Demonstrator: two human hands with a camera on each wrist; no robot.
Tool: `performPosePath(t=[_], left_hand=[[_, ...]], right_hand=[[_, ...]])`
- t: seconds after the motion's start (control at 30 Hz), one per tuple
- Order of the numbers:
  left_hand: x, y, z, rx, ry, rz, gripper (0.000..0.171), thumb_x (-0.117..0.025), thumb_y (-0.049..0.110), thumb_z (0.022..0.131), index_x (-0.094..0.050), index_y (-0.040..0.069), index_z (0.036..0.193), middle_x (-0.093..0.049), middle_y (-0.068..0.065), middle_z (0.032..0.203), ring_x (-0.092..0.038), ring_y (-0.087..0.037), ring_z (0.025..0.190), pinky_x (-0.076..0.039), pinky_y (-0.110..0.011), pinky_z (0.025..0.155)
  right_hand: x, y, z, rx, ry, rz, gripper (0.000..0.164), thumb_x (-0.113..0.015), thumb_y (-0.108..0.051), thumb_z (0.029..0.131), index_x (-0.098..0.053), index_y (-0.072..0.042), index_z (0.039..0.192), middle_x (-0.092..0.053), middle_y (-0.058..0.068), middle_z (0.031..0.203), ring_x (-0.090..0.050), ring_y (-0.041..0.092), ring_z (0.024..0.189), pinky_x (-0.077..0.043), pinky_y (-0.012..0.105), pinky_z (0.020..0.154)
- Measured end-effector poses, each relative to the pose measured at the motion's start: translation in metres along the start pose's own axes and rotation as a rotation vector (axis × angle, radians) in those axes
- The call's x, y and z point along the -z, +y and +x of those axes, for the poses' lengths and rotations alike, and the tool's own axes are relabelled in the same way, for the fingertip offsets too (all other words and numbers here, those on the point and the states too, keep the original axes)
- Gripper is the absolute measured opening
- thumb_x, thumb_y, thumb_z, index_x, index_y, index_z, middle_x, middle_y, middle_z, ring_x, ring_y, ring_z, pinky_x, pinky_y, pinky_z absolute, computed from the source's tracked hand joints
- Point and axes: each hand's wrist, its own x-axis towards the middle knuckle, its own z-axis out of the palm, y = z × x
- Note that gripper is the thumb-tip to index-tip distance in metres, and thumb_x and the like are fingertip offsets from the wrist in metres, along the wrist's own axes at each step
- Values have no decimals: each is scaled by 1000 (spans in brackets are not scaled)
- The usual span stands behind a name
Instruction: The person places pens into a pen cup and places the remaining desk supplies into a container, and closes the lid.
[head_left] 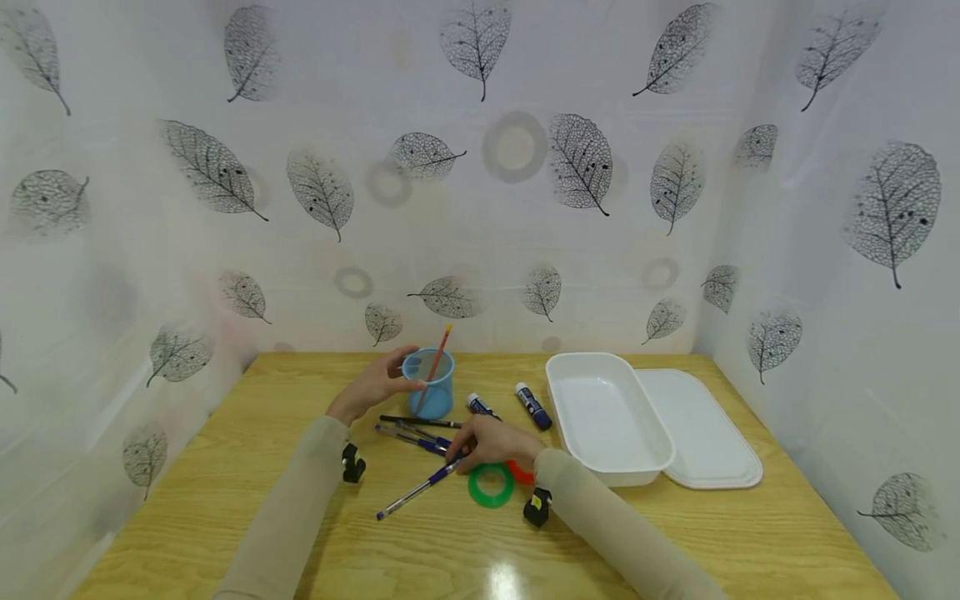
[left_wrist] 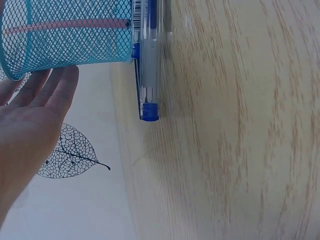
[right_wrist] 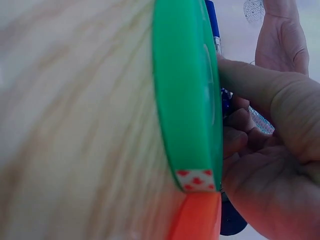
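Note:
In the head view, my left hand (head_left: 372, 389) holds a light blue mesh pen cup (head_left: 435, 405), thumb at the near side and fingers round the far side. A red pencil (head_left: 444, 342) leans inside the cup, which stands upright. My right hand (head_left: 497, 442) pinches the upper end of a clear pen with blue parts (head_left: 411, 497), its other end pointing toward the front left. Between the hands lie several blue pens (head_left: 408, 435) and a dark pencil (head_left: 405, 420). A green tape roll (head_left: 476, 490) lies just below the right hand, beside a red tape roll (head_left: 521, 473).
Two glue sticks (head_left: 533, 407) lie behind the right hand, one partly hidden by it. A white plastic box (head_left: 609, 429) stands to the right on the wooden table (head_left: 240, 467), with a white lid (head_left: 716, 446) lying against its right side. Leaf-patterned cloth (head_left: 495, 242) encloses the table.

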Motion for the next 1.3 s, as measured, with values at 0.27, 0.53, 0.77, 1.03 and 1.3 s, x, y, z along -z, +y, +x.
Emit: performPosePath(t=[0.27,0.53,0.77,1.03,1.3], left_hand=[[0,0,-1,3,6,6,79,-69,21,81,-21,7,143,-32,-24,139,-29,-38,128,-30,-51,99],[0,-1,-1,3,2,-2,77,-69,21,81,-24,9,142,-38,-18,136,-31,-37,127,-33,-50,98],[0,-2,0,3,-3,-14,77,-69,20,81,-24,9,142,-38,-18,136,-31,-38,127,-33,-50,98],[0,-1,-1,7,-9,-14,78,-69,20,81,-23,10,143,-34,-24,137,-31,-38,127,-32,-51,98],[0,2,-1,7,-15,-10,78,-68,20,82,-21,8,143,-33,-25,138,-30,-39,127,-31,-51,99]], right_hand=[[-1,3,1,12,3,7,12,-73,-18,77,-73,-24,87,-58,-7,86,-50,7,70,-44,21,59],[2,6,3,89,7,-89,11,-63,-23,86,-71,-25,93,-59,-11,89,-52,4,76,-46,20,65],[3,5,1,54,21,-44,13,-57,-28,90,-68,-25,96,-59,-12,92,-53,4,81,-46,21,71],[2,3,-5,-74,71,198,21,-52,-35,91,-63,-21,102,-60,-4,96,-56,13,83,-49,29,70],[2,5,-10,-90,147,381,28,-54,-38,90,-64,-17,105,-60,4,91,-55,17,74,-50,33,64]])
